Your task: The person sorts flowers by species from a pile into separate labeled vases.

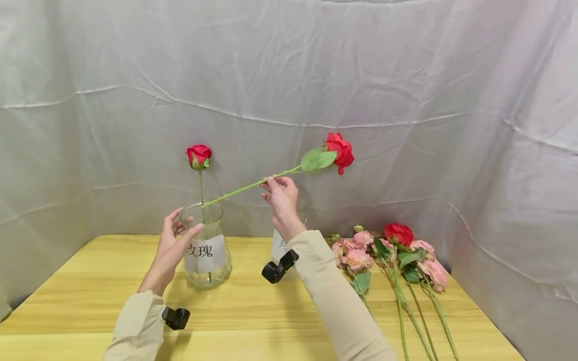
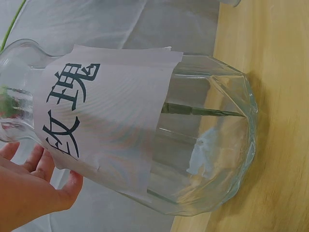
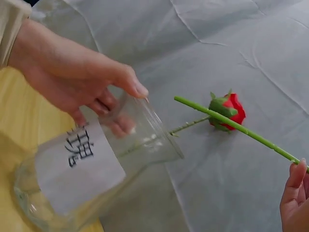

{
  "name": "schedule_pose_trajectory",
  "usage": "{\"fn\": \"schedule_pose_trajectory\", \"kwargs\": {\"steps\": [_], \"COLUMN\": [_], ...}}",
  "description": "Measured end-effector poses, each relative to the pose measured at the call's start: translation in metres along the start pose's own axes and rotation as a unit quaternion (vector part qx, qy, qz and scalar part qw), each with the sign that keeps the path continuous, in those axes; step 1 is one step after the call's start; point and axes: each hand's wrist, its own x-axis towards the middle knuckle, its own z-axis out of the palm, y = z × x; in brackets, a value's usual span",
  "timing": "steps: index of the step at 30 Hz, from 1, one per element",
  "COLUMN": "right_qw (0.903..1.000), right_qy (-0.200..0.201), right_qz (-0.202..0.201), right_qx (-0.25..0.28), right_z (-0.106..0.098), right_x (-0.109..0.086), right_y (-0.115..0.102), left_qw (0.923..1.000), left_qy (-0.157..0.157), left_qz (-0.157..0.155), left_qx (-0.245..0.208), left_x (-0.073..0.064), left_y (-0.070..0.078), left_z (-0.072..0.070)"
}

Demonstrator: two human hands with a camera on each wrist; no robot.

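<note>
Currently, a red rose (image 1: 340, 154) is slanting, its stem end (image 3: 182, 100) near the jar (image 1: 198, 277) but not inside, the right hand (image 1: 283, 203) pinching it. Another rose (image 1: 198, 157) is already standing inside, the left hand (image 1: 173, 243) gripping the jar. A red flower (image 1: 399, 234) and pink flowers (image 1: 358, 260) are lying rightward; the right hand is partly hiding another container (image 1: 278, 245).

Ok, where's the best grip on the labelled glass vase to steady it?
Probably the neck, just under the rim, coming from the left, where the left hand is: the glass vase narrows there and widens below, while the right hand holds a red rose slanting in from the right.
</note>
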Motion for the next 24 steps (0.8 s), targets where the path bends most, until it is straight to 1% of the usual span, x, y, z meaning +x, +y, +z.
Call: {"fn": "schedule_pose_trajectory", "kwargs": {"steps": [4, 12, 18, 22, 24], "right_qw": [1.0000, 0.9982, 0.9943, 0.9890, 0.9843], "right_qy": [0.006, 0.006, -0.013, -0.039, -0.056], "right_qz": [0.001, -0.011, -0.030, -0.037, -0.043], "right_qx": [-0.006, -0.058, -0.101, -0.138, -0.162], "right_z": [0.007, 0.014, 0.021, 0.028, 0.031], "right_x": [-0.003, -0.012, -0.015, -0.015, -0.015], "right_y": [0.009, 0.022, 0.029, 0.032, 0.034], "left_qw": [1.0000, 1.0000, 1.0000, 0.9999, 0.9999], "left_qy": [0.000, 0.004, 0.009, 0.013, 0.015], "left_qz": [-0.005, -0.007, -0.002, 0.002, 0.001], "left_qx": [0.000, 0.000, -0.002, -0.006, -0.007], "left_x": [-0.001, -0.003, -0.002, -0.002, -0.002], "left_y": [-0.001, -0.002, -0.001, 0.000, 0.000], "left_z": [-0.001, 0.000, 0.001, 0.001, 0.001]}}
